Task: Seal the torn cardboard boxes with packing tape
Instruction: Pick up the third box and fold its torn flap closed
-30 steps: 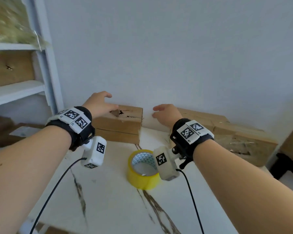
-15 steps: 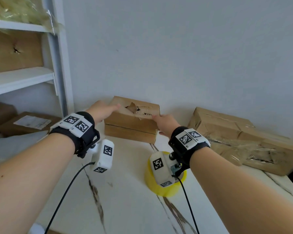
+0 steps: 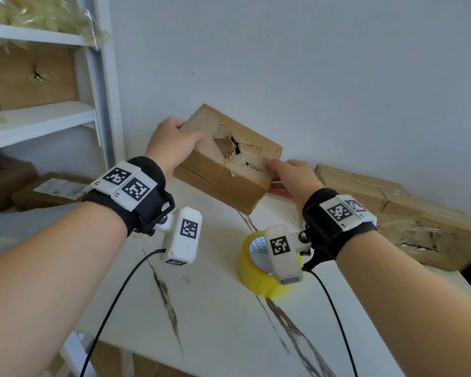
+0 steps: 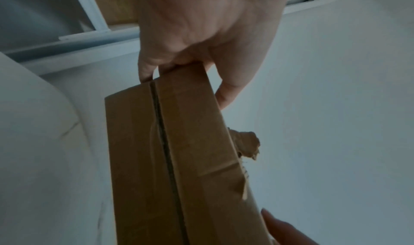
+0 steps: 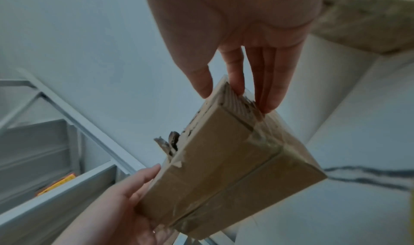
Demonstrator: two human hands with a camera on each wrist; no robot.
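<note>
cardboard, brown and torn, fills the space between the two hands: the box (image 3: pixel 223 159) is held off the table (image 3: pixel 215 308), tilted, with its ripped face turned up toward the head camera. the left hand (image 3: pixel 172 142) grips the box's left end, thumb on top and fingers curled under. the right hand (image 3: pixel 291 178) pinches the right end, thumb on the upper face and fingers against the end and underside.

the head view shows the jagged hole (image 3: pixel 234 146) in the top, which neither wrist camera sees fully; from the left wrist only a torn flap (image 4: pixel 245 144) sticks out past the box edge, and that view shows a dark seam (image 4: pixel 165 142) running along the long side. the right wrist view shows the frayed end under the fingers (image 5: pixel 235 71) and old clear tape on the near face, with the left hand's palm cupping the far end.

below the right wrist, a yellow roll of tape (image 3: pixel 259 278) sits on the table, partly behind the wrist camera. to the right of the right hand a second box (image 3: pixel 392 208) lies against the wall.

half a second ago the box rested on the table by the wall with the hands just reaching its ends; now it is lifted and tipped.
</note>
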